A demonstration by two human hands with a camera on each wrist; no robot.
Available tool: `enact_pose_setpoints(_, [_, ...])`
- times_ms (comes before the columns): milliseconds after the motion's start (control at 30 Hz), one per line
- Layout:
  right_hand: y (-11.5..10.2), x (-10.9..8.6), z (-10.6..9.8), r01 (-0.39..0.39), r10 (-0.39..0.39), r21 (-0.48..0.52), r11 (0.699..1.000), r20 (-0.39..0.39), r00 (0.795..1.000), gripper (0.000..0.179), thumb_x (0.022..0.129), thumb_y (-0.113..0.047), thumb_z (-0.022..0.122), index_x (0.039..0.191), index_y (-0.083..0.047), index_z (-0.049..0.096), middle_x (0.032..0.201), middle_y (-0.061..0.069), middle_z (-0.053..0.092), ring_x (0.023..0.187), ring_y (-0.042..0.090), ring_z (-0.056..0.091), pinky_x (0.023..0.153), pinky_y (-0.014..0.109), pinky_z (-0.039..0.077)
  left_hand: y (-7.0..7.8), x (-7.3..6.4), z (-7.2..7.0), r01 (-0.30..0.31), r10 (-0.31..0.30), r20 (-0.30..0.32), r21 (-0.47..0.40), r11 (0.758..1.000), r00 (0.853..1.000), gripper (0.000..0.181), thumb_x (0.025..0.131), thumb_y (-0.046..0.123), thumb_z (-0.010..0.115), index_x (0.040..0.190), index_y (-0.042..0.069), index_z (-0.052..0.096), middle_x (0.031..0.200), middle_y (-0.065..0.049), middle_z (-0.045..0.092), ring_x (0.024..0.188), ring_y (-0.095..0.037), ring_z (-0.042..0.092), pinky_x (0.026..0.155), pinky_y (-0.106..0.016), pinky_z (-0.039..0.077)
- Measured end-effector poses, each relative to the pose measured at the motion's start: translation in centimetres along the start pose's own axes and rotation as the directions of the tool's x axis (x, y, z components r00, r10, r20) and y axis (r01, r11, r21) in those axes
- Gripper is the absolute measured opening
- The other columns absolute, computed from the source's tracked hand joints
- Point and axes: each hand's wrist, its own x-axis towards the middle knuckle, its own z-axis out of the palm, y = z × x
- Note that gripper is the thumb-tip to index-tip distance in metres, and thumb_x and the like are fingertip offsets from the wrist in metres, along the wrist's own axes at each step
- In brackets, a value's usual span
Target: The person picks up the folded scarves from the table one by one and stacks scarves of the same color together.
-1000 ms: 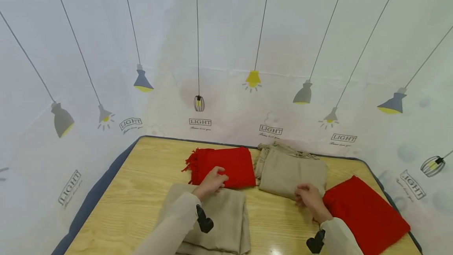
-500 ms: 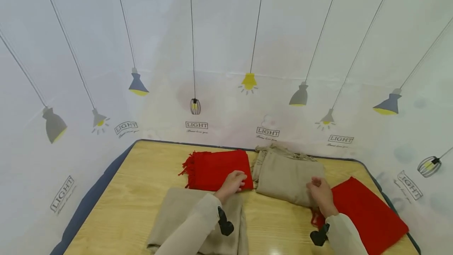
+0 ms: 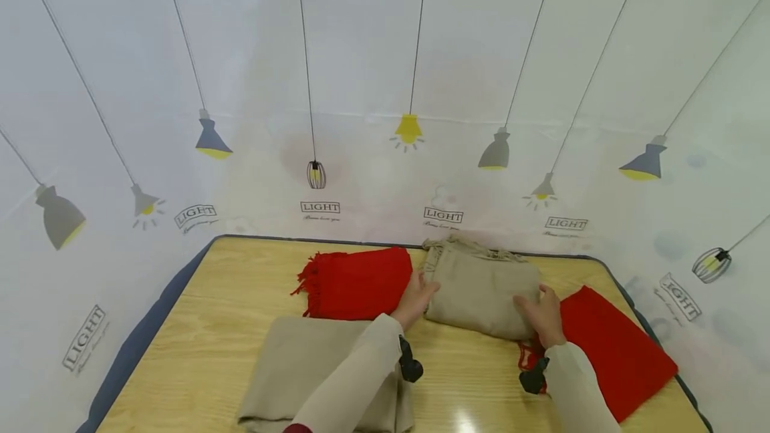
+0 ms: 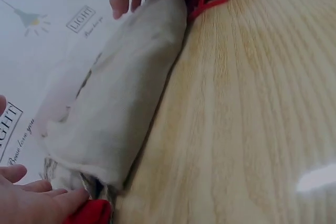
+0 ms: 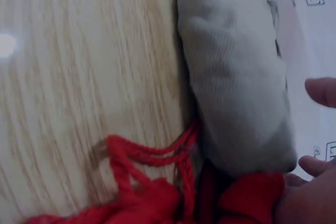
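A folded beige shawl with a fringed far edge lies at the back of the table. My left hand is at its left side, fingers extended, over the neighbouring corner of a folded red shawl. At the beige shawl's right side is my right hand, thumb and fingers spread apart. The left wrist view shows the fingertips right at the end of the beige fold. In the right wrist view, red fringe sticks out beside the beige fold, near the right hand.
A second red shawl lies folded at the right, by the right forearm. Another beige shawl is at the front left, partly under the left sleeve. A wall covering printed with lamps stands behind the table.
My left hand has moved right, from above the left red shawl to the back beige shawl's left side. My right hand has shifted to its right side. The head view has turned slightly.
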Motion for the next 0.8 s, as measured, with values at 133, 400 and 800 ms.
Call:
enact_pose_setpoints(133, [0.2, 0.7, -0.2, 0.003, -0.003, 0.013, 1.0, 0.008, 1.0, 0.09, 0.092, -0.028, 0.058, 0.148, 0.008, -0.002, 0.153, 0.033, 0.001, 0.14, 0.048, 0.01, 0.113, 0.058, 0.017, -1.1, 1.6, 1.1, -0.003, 0.008, -0.069, 0.075, 0.997, 0.998, 0.068, 0.093, 0.031, 0.053, 0.148, 0.004, 0.023, 0.152, -0.02, 0.03, 0.138, -0.036, 0.031, 0.109, -0.052, 0.031])
enact_pose_setpoints(400, [-0.9, 1.5, 0.5, -0.126, 0.099, 0.18, 0.976, 0.154, 0.983, 0.097, 0.093, -0.035, 0.055, 0.147, 0.003, -0.017, 0.155, 0.027, -0.016, 0.143, 0.045, -0.001, 0.115, 0.058, 0.009, -2.5, 2.0, 2.5, -0.01, 0.058, -0.185, 0.249, 0.968, 0.981, 0.085, 0.086, 0.028, 0.064, 0.15, 0.0, 0.016, 0.155, -0.019, 0.022, 0.142, -0.035, 0.024, 0.113, -0.049, 0.026])
enact_pose_setpoints(800, [-1.5, 1.5, -0.8, -0.294, 0.222, 0.244, 0.924, 0.283, 0.933, 0.1, 0.092, -0.045, 0.053, 0.149, 0.001, -0.015, 0.154, 0.021, -0.024, 0.143, 0.043, -0.008, 0.117, 0.054, 0.006, -1.0, 2.5, 2.3, 0.09, -0.052, -0.161, 0.235, 0.968, 0.986, 0.075, 0.09, 0.036, 0.059, 0.147, 0.001, 0.027, 0.145, -0.021, 0.041, 0.13, -0.038, 0.043, 0.104, -0.051, 0.038])
